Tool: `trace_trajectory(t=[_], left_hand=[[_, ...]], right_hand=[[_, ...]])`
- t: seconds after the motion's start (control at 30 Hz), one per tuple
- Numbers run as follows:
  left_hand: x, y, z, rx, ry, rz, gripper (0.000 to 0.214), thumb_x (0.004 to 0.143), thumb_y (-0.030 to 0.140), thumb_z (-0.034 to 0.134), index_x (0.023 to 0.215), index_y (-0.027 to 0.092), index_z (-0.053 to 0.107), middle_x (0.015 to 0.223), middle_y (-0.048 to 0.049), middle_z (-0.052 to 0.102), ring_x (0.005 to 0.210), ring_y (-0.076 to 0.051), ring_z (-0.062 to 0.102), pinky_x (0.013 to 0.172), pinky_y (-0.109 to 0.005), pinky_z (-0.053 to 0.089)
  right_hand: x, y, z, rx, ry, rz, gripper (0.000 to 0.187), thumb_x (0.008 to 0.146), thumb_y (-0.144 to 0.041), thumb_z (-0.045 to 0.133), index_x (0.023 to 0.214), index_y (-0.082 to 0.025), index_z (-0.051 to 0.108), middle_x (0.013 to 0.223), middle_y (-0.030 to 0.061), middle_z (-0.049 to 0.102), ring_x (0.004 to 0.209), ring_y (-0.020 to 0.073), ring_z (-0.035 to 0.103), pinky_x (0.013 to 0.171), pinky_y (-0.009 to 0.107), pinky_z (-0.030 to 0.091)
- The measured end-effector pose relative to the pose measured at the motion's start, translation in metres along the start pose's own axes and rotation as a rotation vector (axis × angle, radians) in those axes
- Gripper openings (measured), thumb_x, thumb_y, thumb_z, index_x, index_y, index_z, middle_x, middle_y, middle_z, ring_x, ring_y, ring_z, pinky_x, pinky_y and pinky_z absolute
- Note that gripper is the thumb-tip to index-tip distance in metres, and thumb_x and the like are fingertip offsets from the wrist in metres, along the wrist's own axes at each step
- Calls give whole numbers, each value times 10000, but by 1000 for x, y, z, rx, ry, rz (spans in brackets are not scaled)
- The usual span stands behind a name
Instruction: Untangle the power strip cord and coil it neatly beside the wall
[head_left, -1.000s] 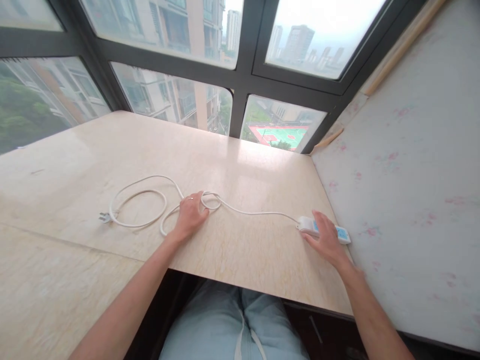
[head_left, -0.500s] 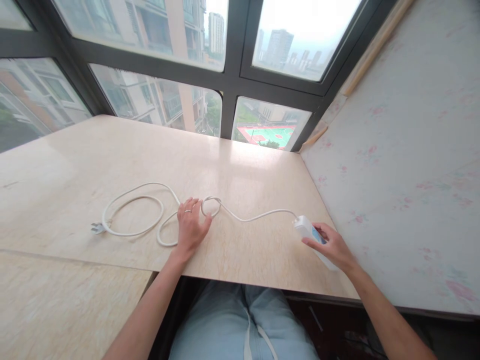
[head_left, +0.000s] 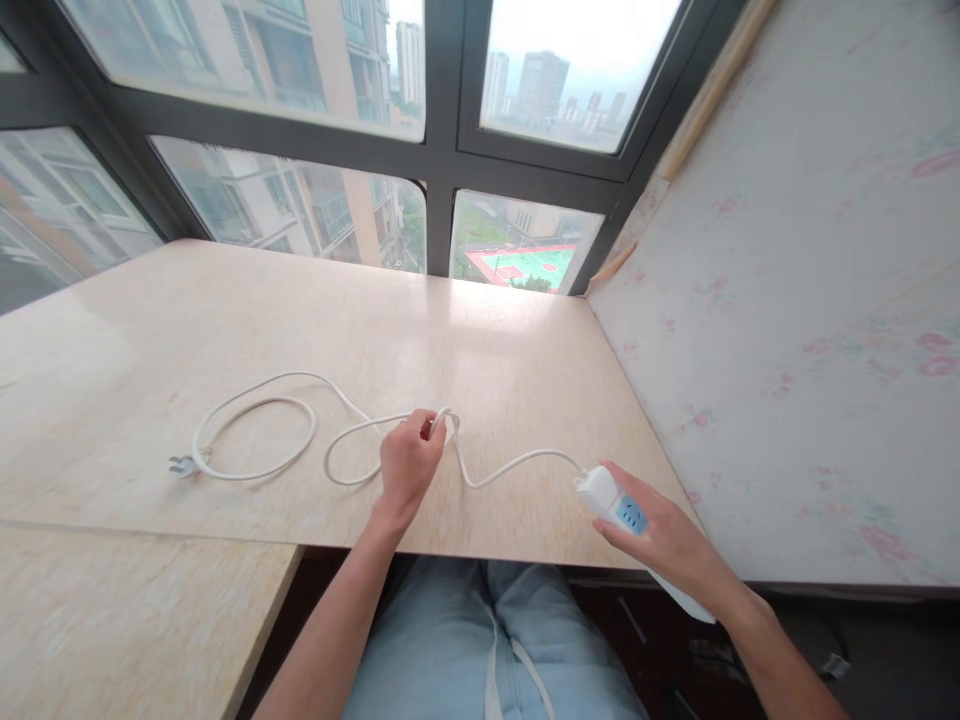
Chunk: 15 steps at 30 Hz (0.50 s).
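Note:
My right hand [head_left: 664, 540] grips a white power strip [head_left: 619, 508] with blue sockets and holds it lifted at the table's near right corner. Its white cable [head_left: 517, 462] runs left to my left hand [head_left: 409, 462], which pinches a raised bend of the cable just above the tabletop. Beyond that hand the cable lies in loose loops [head_left: 255, 440] on the table and ends in a plug [head_left: 182, 465] at the left.
The pale marble-patterned table [head_left: 465, 350] meets large windows [head_left: 315, 90] at the back and a whitish wall panel [head_left: 787, 330] on the right. A second tabletop [head_left: 112, 610] joins at the near left. My legs in light jeans [head_left: 487, 650] are under the table edge.
My right hand lifted the power strip off the table and drew it nearer. My left hand went from lying flat on the cable to pinching and raising it. The small loop came undone.

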<state>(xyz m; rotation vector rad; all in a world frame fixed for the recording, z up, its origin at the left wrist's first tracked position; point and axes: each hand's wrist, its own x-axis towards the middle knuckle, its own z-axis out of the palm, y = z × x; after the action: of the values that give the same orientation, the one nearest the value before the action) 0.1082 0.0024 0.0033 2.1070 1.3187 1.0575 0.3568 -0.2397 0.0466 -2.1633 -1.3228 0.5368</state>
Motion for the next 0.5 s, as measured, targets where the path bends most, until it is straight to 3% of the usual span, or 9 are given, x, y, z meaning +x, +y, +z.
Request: trace_trajectory(t=[0.1, 0.2, 0.37, 0.5], left_hand=[[-5, 15, 7, -88, 1, 14, 219, 886, 395, 561, 811, 219, 666, 671, -25, 667, 605, -166, 595, 613, -272, 405], [-12, 31, 12, -191, -25, -11, 205, 878, 385, 577, 808, 224, 683, 662, -29, 673, 594, -167, 604, 596, -269, 420], [-20, 45, 10, -508, -95, -199, 203, 837, 411, 638, 844, 216, 695, 656, -21, 671, 569, -161, 629, 550, -254, 472], [-19, 44, 3, -668, -55, -316, 237, 810, 431, 668, 829, 196, 686, 600, 0, 618, 499, -128, 564, 501, -235, 459]], right_hand=[[-3, -15, 6, -19, 56, -19, 705, 734, -455, 732, 1388, -306, 514, 1259, 95, 657, 1054, 321, 642, 856, 418, 522], [-5, -31, 21, 115, -11, 27, 712, 714, -447, 752, 1376, -308, 528, 1289, 80, 643, 1114, 323, 622, 915, 436, 498], [6, -42, 50, 449, -282, 102, 724, 735, -421, 759, 1387, -257, 493, 1325, 91, 594, 1191, 295, 555, 1002, 439, 424], [15, -42, 63, 902, -594, 72, 584, 693, -356, 804, 1206, -229, 554, 984, 19, 667, 832, 179, 638, 708, 286, 492]])
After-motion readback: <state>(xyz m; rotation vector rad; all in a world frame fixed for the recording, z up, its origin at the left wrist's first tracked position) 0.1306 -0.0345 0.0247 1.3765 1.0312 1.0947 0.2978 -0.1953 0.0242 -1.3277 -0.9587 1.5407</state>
